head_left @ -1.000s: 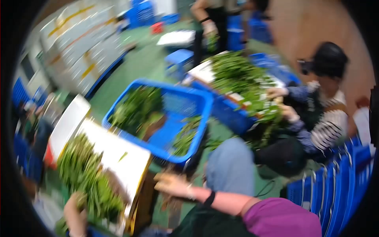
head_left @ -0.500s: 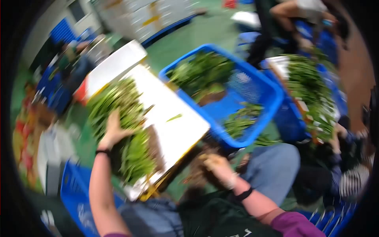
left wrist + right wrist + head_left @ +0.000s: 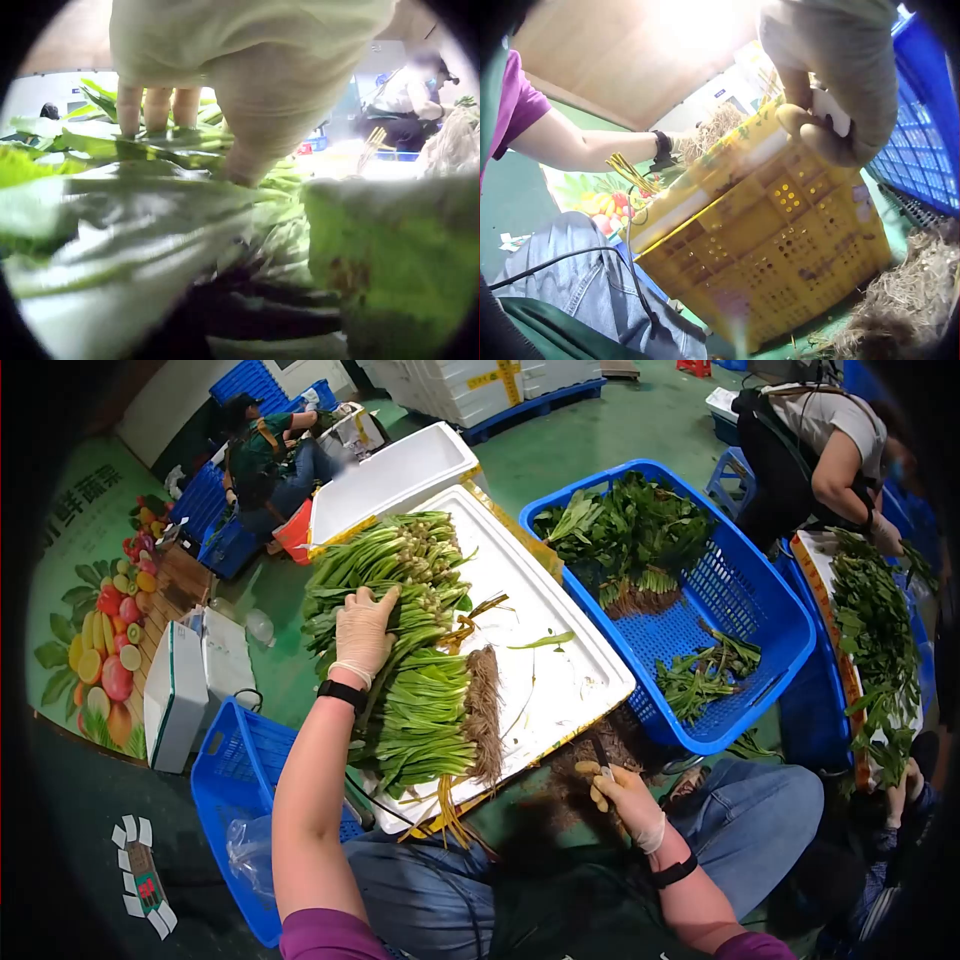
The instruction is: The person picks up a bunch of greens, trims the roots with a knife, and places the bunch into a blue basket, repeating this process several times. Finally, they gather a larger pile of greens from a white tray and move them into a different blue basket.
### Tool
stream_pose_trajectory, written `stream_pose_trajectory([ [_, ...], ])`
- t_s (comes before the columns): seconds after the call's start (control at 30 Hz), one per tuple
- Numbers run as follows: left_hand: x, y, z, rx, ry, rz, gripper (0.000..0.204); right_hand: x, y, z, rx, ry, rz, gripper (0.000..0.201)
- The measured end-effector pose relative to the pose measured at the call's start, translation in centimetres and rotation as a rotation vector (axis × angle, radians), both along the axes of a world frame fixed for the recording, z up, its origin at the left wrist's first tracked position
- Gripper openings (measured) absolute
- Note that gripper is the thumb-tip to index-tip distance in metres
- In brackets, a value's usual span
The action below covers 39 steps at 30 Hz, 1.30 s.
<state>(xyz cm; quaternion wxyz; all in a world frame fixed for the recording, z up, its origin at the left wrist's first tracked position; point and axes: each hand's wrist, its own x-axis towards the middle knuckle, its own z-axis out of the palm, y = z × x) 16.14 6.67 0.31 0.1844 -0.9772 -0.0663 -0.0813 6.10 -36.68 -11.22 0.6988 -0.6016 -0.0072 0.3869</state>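
My gloved left hand (image 3: pixel 364 632) rests on a row of leafy green bunches (image 3: pixel 400 575) on a white foam lid (image 3: pixel 540 680). In the left wrist view, its fingers (image 3: pixel 157 109) point down into the leaves, with the thumb well apart from them. Just nearer to me lies another bunch with long brown roots (image 3: pixel 484 710). My gloved right hand (image 3: pixel 628 800), beside the lid's near right edge, grips a small knife (image 3: pixel 601 752) with its slim dark blade pointing away from me. In the right wrist view, curled fingers hide most of the knife.
A yellow crate (image 3: pixel 780 255) supports the lid. At its right stands a blue basket (image 3: pixel 800 650) with rooted greens (image 3: pixel 640 540); root trimmings (image 3: pixel 907 300) cover the floor between. An upright foam box (image 3: pixel 390 480) is behind. Other people (image 3: pixel 830 450) work around. A black cable (image 3: pixel 555 262) crosses my leg.
The head view has swung left. My left hand has moved up the row from above the nearer bunches to the farther greens. The right hand remains beside the lid.
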Motion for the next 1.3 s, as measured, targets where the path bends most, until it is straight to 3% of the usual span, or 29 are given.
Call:
stream_pose_trajectory([
  [0.13,-2.1,-1.5,1.6,-0.015,-0.013,-0.062,0.074,-0.4,0.3,-0.6,0.028,0.07,-0.08,0.036],
  [0.17,-2.6,-2.5,2.1,0.03,-0.06,-0.073,0.063,-0.5,0.3,-0.6,0.05,0.053,-0.071,0.036],
  [0.23,-3.3,-5.5,2.9,0.259,-0.079,-0.012,0.016,-0.6,0.5,-0.8,0.054,0.093,-0.127,0.036],
  [0.27,-3.5,-6.1,2.1,0.342,-0.082,-0.062,0.003,-0.7,0.7,-1.1,0.065,0.065,-0.118,0.035],
  [0.33,-4.2,-7.2,0.5,0.13,-0.095,-0.179,0.011,-0.8,0.8,-1.7,0.081,0.065,-0.12,0.035],
  [0.37,-4.1,-7.2,-0.5,-0.129,0.021,-0.084,0.011,-0.8,1.0,-1.8,0.093,0.048,-0.119,0.035],
  [0.4,-3.9,-7.0,-1.1,-0.239,0.091,-0.023,0.011,-0.9,0.9,-1.9,0.083,0.069,-0.117,0.035],
  [0.5,-1.7,-4.4,-2.3,-0.129,0.124,0.021,0.012,-1.1,0.5,-2.4,0.082,0.083,-0.127,0.034],
  [0.53,-0.9,-3.1,-2.6,-0.026,0.048,-0.054,0.013,-1.1,0.5,-2.4,0.065,0.09,-0.128,0.034],
  [0.67,0.3,-0.4,-4.3,-0.186,0.141,0.032,0.015,-1.0,0.4,-3.1,0.067,0.108,-0.139,0.032],
  [0.87,-1.1,-0.6,-5.6,-0.188,0.114,0.012,0.021,-0.9,0.6,-3.8,0.076,0.104,-0.12,0.032],
  [1.0,-2.3,-2.4,-5.0,0.117,0.109,0.024,0.014,-1.2,0.7,-4.6,0.083,0.107,-0.107,0.032],
  [1.17,-3.2,-6.0,-3.8,0.206,0.008,-0.11,0.012,-1.4,0.5,-4.5,0.069,0.087,-0.119,0.031],
  [1.23,-3.7,-7.3,-3.4,-0.009,0.027,-0.221,0.017,-1.4,0.5,-4.8,0.074,0.065,-0.116,0.031],
  [1.27,-3.7,-7.7,-4.8,-0.326,-0.077,-0.375,0.025,-1.5,0.4,-4.9,0.065,0.063,-0.117,0.031],
  [1.3,-3.8,-8.0,-5.6,-0.4,-0.014,-0.347,0.033,-1.5,0.6,-5.1,0.059,0.059,-0.112,0.031],
])
